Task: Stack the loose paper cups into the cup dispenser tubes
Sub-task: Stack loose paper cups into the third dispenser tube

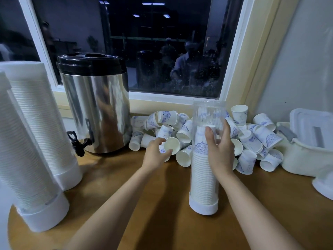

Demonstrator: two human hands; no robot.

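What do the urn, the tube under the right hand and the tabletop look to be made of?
Urn: polished steel body, judging by mirror-like reflections; black lid looks plastic. Tube: probably clear plastic, stacked cups show through it. Tabletop: brown wood or wood-look laminate, smooth with faint sheen.

Looked down on a brown wooden worktop [162, 204], rounded at its near left corner and butted against the wall under a window. Found a tall white dispenser tube [21, 168] upright at the near left, packed with stacked cups, and a second white tube [41, 123] just behind it. Noted a steel urn [95, 109] with a black lid at the back left, its black tap turned toward those tubes. Saw loose paper cups [183, 134] heaped along the back edge, most on their sides. Marked a clear dispenser tube [201, 177] upright before the heap on a white base, partly filled. Spotted a white lidded tub [306, 156] just beside the heap at the right.
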